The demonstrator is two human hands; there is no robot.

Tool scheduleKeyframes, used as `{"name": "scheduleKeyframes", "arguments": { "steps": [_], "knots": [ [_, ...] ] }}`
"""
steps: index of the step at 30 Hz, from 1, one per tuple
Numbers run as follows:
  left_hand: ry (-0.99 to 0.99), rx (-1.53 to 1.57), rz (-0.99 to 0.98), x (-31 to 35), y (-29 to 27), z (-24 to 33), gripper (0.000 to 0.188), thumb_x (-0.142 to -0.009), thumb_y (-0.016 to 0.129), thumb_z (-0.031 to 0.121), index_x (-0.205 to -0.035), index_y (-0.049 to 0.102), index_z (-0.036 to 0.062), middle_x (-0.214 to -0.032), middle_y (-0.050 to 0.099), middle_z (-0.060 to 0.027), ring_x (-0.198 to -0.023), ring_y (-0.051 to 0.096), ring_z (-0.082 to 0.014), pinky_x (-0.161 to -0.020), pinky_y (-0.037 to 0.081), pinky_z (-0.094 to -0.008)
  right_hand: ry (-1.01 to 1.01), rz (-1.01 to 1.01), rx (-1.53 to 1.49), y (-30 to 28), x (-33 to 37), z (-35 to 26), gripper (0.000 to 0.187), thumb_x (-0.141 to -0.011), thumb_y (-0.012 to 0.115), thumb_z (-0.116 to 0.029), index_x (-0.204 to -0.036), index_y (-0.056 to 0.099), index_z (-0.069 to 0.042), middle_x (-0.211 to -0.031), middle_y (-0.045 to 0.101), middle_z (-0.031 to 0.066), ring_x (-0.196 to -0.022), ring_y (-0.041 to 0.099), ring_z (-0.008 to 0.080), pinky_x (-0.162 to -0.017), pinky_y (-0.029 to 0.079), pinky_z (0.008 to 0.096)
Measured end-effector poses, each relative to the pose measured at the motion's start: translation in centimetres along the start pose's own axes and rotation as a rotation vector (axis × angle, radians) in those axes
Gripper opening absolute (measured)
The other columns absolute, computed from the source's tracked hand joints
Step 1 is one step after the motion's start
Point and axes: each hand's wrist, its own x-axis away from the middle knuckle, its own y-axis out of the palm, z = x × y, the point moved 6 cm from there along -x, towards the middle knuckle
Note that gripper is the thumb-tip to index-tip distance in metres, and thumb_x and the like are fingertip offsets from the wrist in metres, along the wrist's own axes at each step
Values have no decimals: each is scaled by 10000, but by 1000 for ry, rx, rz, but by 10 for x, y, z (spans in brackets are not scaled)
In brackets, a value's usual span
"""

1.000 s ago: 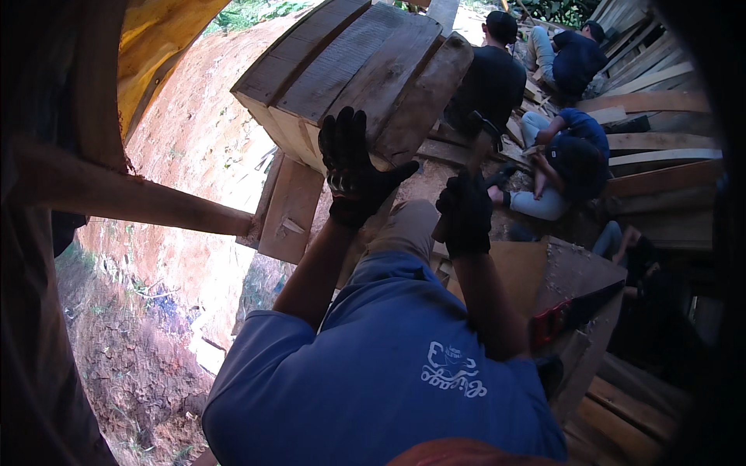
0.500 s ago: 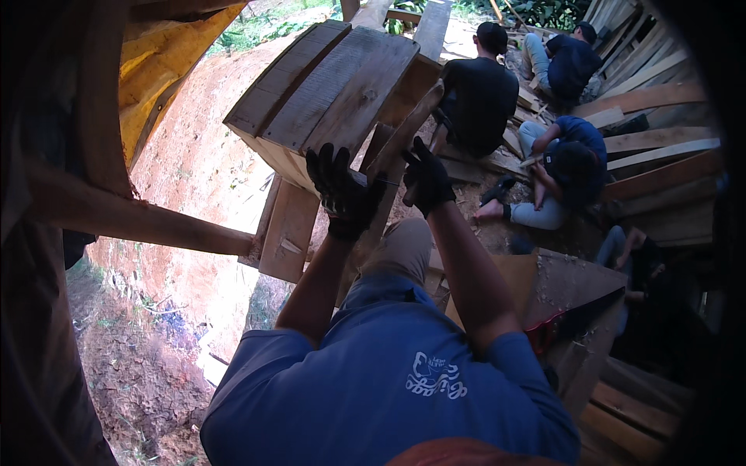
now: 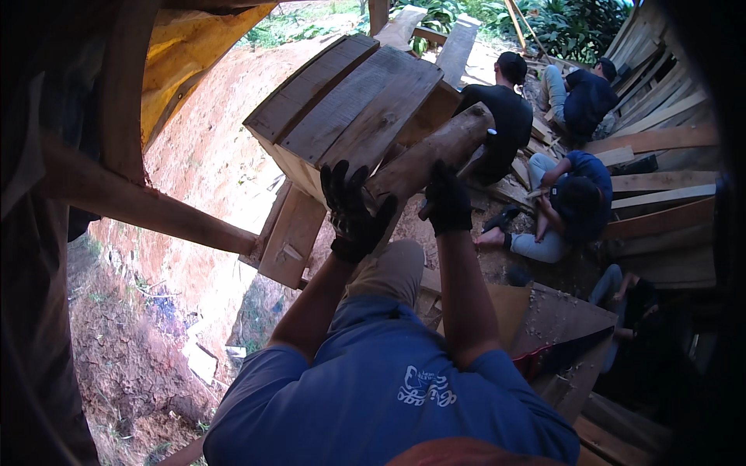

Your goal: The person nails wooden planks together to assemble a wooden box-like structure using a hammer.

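Black-gloved left hand (image 3: 353,213) spreads its fingers, clasping nothing, at the near end of a rough brown wooden board (image 3: 431,151); the black-gloved right hand (image 3: 449,203) curls by its right edge, whether gripping anything I cannot tell. Scuffed, with a rounded far end, the board slants along the right side of a tapered plank-built wooden box (image 3: 361,97). Half a second ago it showed narrower; now its broad face is turned up

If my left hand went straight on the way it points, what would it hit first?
Your left hand would probably meet the near end of the wooden box first; depth is hard to judge.
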Motion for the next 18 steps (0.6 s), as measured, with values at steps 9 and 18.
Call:
{"name": "scheduleKeyframes", "arguments": {
  "steps": [9,18],
  "knots": [
    [8,66,-19,9,-23,-15,1173,-665,998,558,-1571,438,66,-1630,406,-241,-1561,315,-498,-1260,292,-647,-99,-15,303,47,-18,-63,200,-935,837,-153,-967,651,-85,-760,638,12,-570,602,131,-493,457,301],
    [-42,86,-70,9,-32,-29,1217,-601,1045,507,-1557,466,26,-1623,433,-252,-1572,318,-485,-1274,291,-621,-81,49,674,54,-18,-68,232,-911,876,-187,-838,687,-73,-662,629,14,-533,590,131,-501,454,304]
  ]
}}
